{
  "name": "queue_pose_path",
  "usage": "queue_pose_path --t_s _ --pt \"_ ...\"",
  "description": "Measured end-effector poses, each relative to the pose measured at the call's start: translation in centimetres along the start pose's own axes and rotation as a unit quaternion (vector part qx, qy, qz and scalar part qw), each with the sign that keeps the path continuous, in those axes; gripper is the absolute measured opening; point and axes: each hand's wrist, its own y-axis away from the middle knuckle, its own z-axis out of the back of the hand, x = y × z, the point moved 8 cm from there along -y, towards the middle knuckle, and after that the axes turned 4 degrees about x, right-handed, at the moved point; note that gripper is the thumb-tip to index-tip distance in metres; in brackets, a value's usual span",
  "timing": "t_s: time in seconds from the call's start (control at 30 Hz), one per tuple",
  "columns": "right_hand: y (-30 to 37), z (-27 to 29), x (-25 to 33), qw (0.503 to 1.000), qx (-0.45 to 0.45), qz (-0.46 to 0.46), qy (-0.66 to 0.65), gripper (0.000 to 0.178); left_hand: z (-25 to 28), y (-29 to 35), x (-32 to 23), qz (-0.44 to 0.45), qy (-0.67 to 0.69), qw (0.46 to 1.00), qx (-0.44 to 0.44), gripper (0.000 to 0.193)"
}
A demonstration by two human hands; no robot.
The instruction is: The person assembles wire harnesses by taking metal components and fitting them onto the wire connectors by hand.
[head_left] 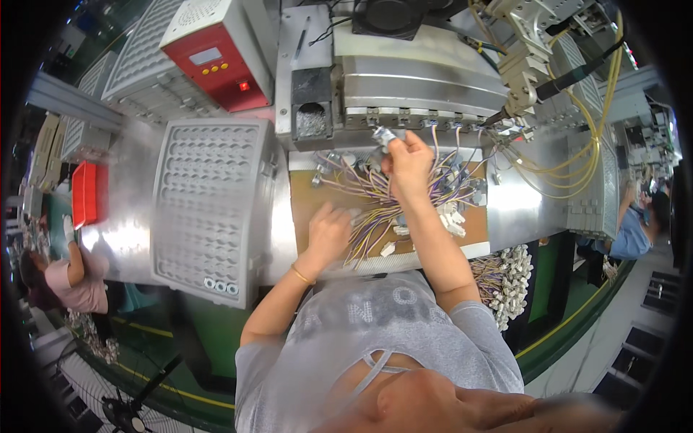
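The right hand pinches a small metallic part just before the row of clips, so its far end is left uncovered. The left hand curls beside the wires, laid within reach; blur hides whether it grips anything.

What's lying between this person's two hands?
In the head view, loose purple and yellow wires lie on the brown board between the left hand and right hand.

Pale capital letters; across the grey shirt
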Motion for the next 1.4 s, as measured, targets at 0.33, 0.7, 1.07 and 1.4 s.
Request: queue_pose_path --t_s 0.33,0.7,1.07,1.4 --pt "0.1 -1.9 -1.1 1.000 -0.005 -0.006 -0.016 0.009 2.2 -0.8 0.0 0.033 0.107 0.994 -0.022 0.021" --pt "-0.3 0.4 2.8 0.905 0.095 0.149 0.387 0.015 2.0 -0.7 0.7 0.058 0.140 0.988 -0.021 0.013" --pt "8.8 -2.7 -1.3 0.714 0.406 0.301 0.484 0.011 2.9 1.0 3.0 0.140 0.205 0.968 -0.034 0.022" --pt "6.1 1.4 -0.5 0.847 0.296 0.166 0.409 0.025 2.9 0.9 4.5 0.206 0.384 0.898 -0.066 0.030"
